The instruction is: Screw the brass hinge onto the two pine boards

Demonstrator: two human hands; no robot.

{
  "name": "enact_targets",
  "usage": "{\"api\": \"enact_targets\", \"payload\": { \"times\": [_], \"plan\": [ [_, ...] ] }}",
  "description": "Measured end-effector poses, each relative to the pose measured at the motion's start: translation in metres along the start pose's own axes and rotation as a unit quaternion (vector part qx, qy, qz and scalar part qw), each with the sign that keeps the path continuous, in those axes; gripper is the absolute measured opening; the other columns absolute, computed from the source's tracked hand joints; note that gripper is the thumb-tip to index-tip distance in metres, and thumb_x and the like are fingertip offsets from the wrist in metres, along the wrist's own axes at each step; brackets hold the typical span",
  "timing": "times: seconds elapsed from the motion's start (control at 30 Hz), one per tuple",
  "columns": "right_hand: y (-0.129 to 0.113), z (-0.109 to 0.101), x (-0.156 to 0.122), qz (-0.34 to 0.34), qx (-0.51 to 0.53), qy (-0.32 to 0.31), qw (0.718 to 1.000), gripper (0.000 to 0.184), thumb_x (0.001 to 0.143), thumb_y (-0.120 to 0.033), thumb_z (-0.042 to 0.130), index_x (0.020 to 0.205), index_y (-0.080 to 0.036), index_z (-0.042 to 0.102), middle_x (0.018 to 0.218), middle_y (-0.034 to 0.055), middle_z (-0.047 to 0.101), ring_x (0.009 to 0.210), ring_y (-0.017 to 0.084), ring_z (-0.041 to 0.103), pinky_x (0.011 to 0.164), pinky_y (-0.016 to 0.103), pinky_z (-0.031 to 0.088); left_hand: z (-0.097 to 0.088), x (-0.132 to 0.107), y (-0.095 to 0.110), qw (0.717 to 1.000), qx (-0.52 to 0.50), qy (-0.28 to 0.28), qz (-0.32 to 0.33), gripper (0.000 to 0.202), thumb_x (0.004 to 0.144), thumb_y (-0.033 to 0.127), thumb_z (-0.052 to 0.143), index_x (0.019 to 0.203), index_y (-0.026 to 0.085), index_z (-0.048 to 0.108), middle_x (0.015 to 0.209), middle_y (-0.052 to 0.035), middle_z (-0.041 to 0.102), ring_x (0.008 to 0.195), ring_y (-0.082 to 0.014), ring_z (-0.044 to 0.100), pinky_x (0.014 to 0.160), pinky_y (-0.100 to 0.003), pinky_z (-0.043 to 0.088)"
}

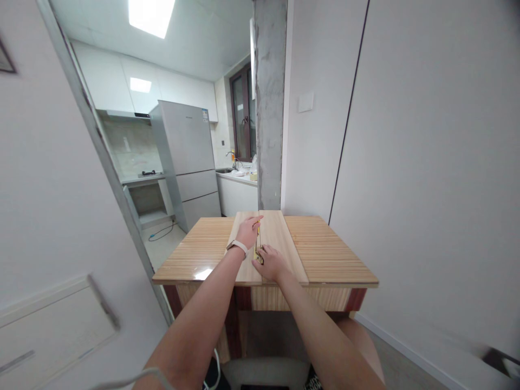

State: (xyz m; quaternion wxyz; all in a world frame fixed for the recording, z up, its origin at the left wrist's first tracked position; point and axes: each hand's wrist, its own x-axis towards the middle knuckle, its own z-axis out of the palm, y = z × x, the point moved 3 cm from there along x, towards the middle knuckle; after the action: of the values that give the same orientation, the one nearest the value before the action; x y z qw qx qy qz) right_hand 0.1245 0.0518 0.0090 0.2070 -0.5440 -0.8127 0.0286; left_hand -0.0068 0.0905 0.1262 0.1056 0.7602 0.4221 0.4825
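Two pale wooden boards lie side by side, the left board (246,277) and the right board (280,227) meeting along a narrow seam. Across that seam, near its middle, is a small brass-coloured metal fitting (259,257); its exact kind is too small to make out. My right hand (273,262) closes its thumb and fingers around this fitting. Farther along the seam, my left hand (247,233), with a pale-banded watch (237,246) on the wrist, bends its fingers over a second brass-coloured fitting (259,225), mostly hidden.
Beneath the boards stands a striped wooden table (320,244) with reddish-brown corner pieces. A wall (406,162) rises on the right, and a grey pillar (270,119) behind. Beyond the doorway are a fridge (189,146), a sink counter (239,189) and a cable (162,233) on the floor.
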Motion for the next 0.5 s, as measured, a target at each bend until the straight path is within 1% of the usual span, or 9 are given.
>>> {"api": "enact_targets", "payload": {
  "times": [0.07,0.13,0.37,0.5],
  "plan": [
    [-0.0005,0.0001,0.0002,0.001,-0.001,-0.002,1.0,0.063,0.096,-0.06,0.049,0.147,-0.023,0.055,0.159,0.0138,0.042,0.147,0.03,0.035,0.12,0.045,0.025,0.0,-0.0009,0.0,1.0,-0.01,-0.004,0.013,0.04,0.1,0.016,0.046,0.133,0.021,0.068,0.131,-0.0087,0.068,0.12,-0.0199,0.063,0.11,-0.035,0.048],
    [-0.0008,0.0004,0.0001,0.002,-0.001,-0.001,1.0,0.062,0.097,-0.06,0.049,0.147,-0.024,0.054,0.159,0.0138,0.042,0.147,0.03,0.035,0.12,0.045,0.025,-0.0003,-0.0018,-0.0006,1.0,-0.018,-0.008,0.015,0.042,0.1,0.015,0.043,0.134,0.021,0.067,0.131,-0.0088,0.069,0.121,-0.0199,0.063,0.111,-0.036,0.047],
    [-0.0006,0.0016,-0.0005,-0.001,-0.006,-0.002,1.0,0.063,0.097,-0.06,0.047,0.147,-0.023,0.054,0.159,0.0148,0.041,0.147,0.03,0.034,0.119,0.045,0.024,-0.0014,-0.0027,-0.004,0.999,-0.032,-0.01,-0.025,0.042,0.099,0.013,0.044,0.133,0.022,0.068,0.118,-0.0065,0.074,0.108,-0.0181,0.069,0.102,-0.034,0.053],
    [0.0007,0.0022,-0.0005,0.0,-0.004,0.001,1.0,0.064,0.097,-0.062,0.046,0.148,-0.023,0.054,0.159,0.0139,0.042,0.147,0.029,0.034,0.12,0.044,0.023,0.0002,-0.0032,-0.0071,0.998,-0.046,-0.011,-0.037,0.043,0.099,0.014,0.044,0.134,0.023,0.067,0.114,-0.0054,0.075,0.105,-0.0165,0.069,0.098,-0.031,0.053]
  ]
}}
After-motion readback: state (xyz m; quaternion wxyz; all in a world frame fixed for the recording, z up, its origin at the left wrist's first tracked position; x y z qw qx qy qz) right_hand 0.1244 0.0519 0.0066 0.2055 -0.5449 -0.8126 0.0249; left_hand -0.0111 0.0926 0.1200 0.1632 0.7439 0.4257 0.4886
